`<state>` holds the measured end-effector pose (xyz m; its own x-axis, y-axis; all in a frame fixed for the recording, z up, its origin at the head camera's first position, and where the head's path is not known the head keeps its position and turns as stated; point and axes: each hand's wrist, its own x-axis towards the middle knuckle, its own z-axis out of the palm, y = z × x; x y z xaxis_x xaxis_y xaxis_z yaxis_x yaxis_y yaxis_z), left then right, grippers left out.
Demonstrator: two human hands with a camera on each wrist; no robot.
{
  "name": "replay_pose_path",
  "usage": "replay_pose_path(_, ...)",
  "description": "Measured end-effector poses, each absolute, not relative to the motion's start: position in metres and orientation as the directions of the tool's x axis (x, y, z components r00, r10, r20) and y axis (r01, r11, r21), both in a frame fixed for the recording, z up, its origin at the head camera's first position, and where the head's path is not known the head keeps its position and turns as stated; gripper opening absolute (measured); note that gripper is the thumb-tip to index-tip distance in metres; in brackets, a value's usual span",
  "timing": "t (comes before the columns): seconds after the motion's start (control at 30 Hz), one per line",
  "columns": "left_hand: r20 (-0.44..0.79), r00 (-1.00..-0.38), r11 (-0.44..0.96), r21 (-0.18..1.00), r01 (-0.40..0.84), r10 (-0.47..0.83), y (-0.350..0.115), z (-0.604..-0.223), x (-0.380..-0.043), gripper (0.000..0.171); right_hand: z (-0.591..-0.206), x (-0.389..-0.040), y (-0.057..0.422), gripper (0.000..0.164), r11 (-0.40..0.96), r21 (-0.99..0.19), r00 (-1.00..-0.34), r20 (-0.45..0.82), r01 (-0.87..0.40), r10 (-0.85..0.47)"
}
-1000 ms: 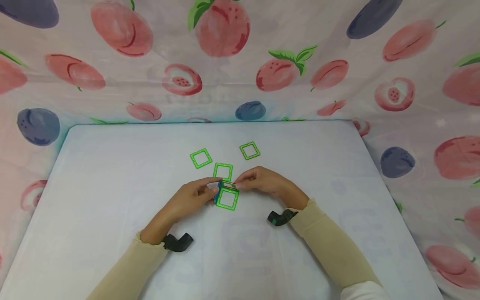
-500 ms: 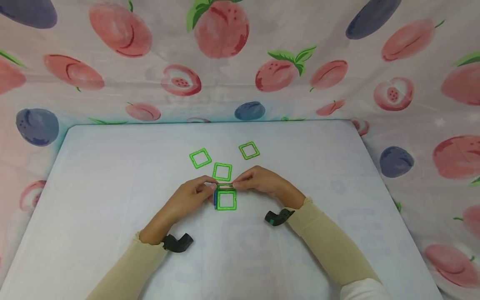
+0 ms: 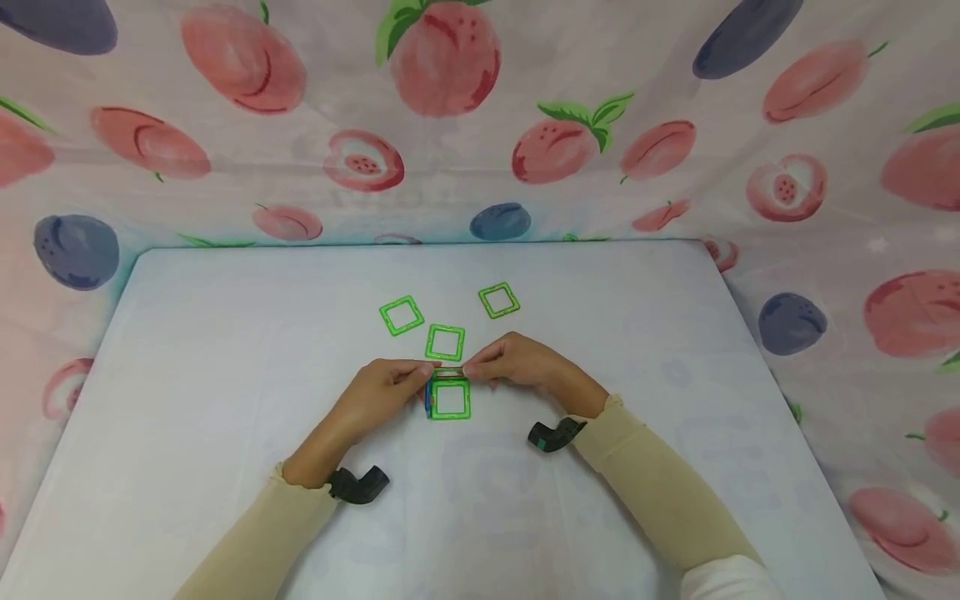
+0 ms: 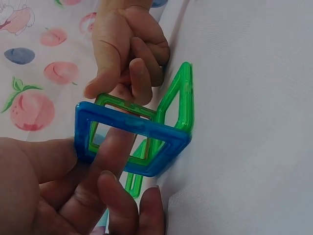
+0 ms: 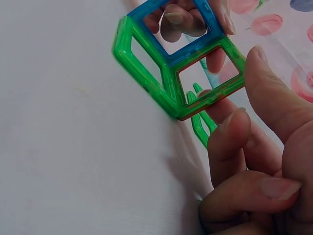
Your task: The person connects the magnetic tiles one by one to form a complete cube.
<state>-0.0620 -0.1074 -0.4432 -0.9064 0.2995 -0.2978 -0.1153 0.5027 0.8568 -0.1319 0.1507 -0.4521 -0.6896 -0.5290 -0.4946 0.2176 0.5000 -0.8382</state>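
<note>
In the head view, a green square magnetic tile (image 3: 450, 416) lies flat on the table. A blue magnetic tile (image 4: 132, 122) stands upright along its left side, and a second green tile (image 5: 215, 97) with a reddish edge stands along its far side. These two upright tiles meet at a corner. My left hand (image 3: 381, 393) pinches the blue tile near that corner, its thumb on the edge and a finger behind the frame. On the other side, my right hand (image 3: 519, 363) pinches the upright green tile between thumb and index finger, the other fingers curled.
Just beyond the joined tiles lies a loose green tile (image 3: 447, 327). Farther back are another green tile (image 3: 387, 323) at left and one more green tile (image 3: 506, 313) at right. Fruit-printed fabric (image 3: 450, 200) hangs behind the white table (image 3: 225, 333).
The joined tiles have shifted slightly left and turned from tilted to nearly square with the table. Both hands keep hold, the right having moved a little left. The loose tiles stay put.
</note>
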Motion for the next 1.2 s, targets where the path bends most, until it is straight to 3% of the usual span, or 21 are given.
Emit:
replay_pose_path(0.43, -0.308, -0.924, 0.524, 0.838, -0.151, 0.227, -0.103, -0.439, -0.063, 0.037, -0.450, -0.140, 0.153, 0.027, 0.502, -0.833, -0.673, -0.511, 0.233, -0.535)
replay_pose_path(0.57, -0.319, -0.923, 0.528, 0.833, -0.165, 0.216, -0.103, -0.439, -0.062, 0.038, -0.451, -0.145, 0.153, 0.030, 0.479, -0.845, -0.725, -0.482, 0.236, -0.493)
replay_pose_path(0.73, -0.326, -0.919, 0.535, 0.828, -0.166, 0.219, -0.102, -0.441, -0.062, 0.039, -0.453, -0.150, 0.144, 0.031, 0.577, -0.817, -0.849, -0.314, 0.013, -0.426)
replay_pose_path(0.87, -0.323, -0.920, 0.533, 0.830, -0.163, 0.222, -0.102, -0.441, -0.062, 0.041, -0.452, -0.154, 0.135, 0.033, 0.651, -0.747, -0.878, -0.215, -0.135, -0.428)
replay_pose_path(1.2, -0.324, -0.920, 0.536, 0.829, -0.162, 0.223, -0.103, -0.442, -0.060, 0.039, -0.455, -0.154, 0.118, 0.029, 0.763, -0.629, -0.910, -0.214, -0.150, -0.355)
